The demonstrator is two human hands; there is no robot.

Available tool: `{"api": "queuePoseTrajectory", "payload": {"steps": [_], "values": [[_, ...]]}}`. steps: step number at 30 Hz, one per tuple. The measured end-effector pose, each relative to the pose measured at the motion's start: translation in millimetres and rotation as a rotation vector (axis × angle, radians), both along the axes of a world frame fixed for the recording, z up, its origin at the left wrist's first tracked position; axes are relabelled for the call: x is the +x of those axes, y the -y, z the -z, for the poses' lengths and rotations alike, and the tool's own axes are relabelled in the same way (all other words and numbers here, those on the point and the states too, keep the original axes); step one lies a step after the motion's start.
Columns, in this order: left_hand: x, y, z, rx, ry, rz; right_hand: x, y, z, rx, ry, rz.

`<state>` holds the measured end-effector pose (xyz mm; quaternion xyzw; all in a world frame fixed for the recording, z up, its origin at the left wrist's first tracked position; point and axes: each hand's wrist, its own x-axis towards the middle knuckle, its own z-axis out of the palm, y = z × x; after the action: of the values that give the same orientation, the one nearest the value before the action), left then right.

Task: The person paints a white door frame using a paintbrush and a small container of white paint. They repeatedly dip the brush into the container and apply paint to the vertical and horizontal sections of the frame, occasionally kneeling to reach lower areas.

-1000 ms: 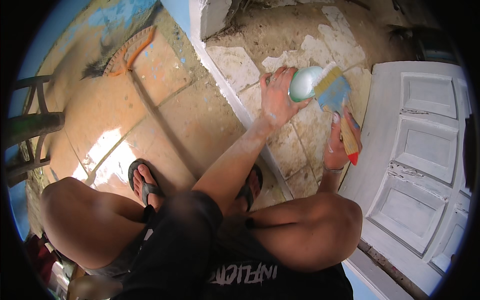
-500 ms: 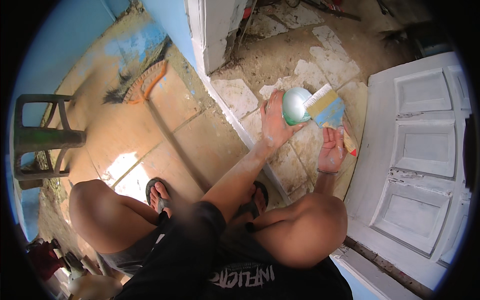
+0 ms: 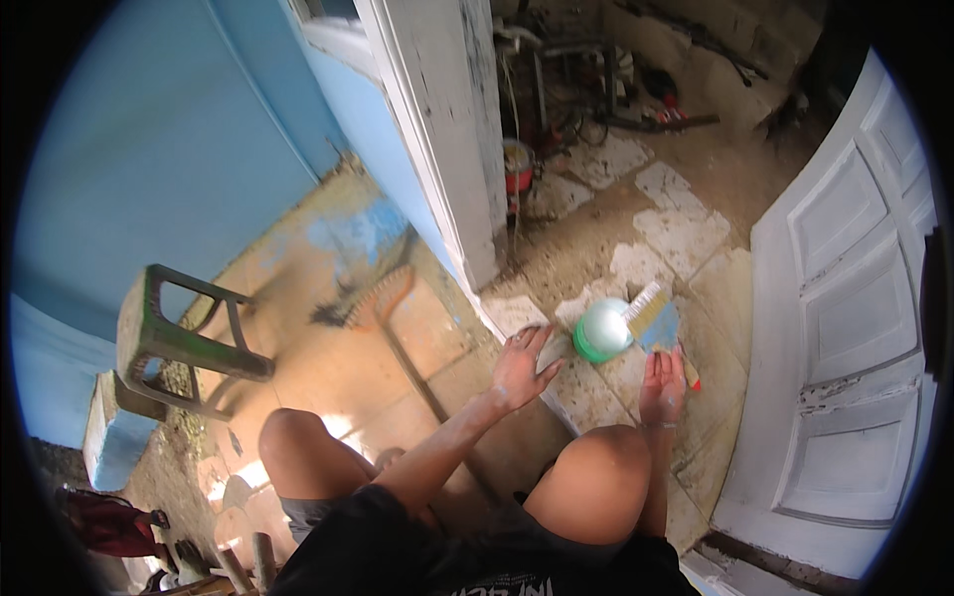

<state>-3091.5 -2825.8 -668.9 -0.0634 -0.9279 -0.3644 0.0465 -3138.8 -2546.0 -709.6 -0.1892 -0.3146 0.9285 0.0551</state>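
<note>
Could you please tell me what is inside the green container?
The green container shows white material inside, probably paint. Its depth and the container's bottom cannot be seen beneath it. The brush's bristles seem to cover a little of the right rim.

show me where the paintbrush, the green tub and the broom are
Paintbrush [image 3: 661, 329]: head view, on the blue band between bristles and handle
Green tub [image 3: 589, 344]: head view, on its outer wall
Broom [image 3: 409, 369]: head view, on its long handle
</note>
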Motion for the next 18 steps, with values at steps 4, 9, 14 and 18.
{"api": "queuePoseTrajectory", "payload": {"steps": [4,9,14,18], "values": [[10,69,-63,-0.192,0.248,0.202,-18,27,-50,-0.059,-0.161,-0.106],[39,137,-123,-0.253,0.291,0.26,-79,112,-190,-0.145,-0.545,-0.269],[70,170,-129,-0.167,0.43,0.084,-152,197,-362,-0.121,-0.923,-0.333],[76,183,-127,-0.254,0.451,-0.014,-186,228,-425,0.006,-0.988,-0.398]]}}
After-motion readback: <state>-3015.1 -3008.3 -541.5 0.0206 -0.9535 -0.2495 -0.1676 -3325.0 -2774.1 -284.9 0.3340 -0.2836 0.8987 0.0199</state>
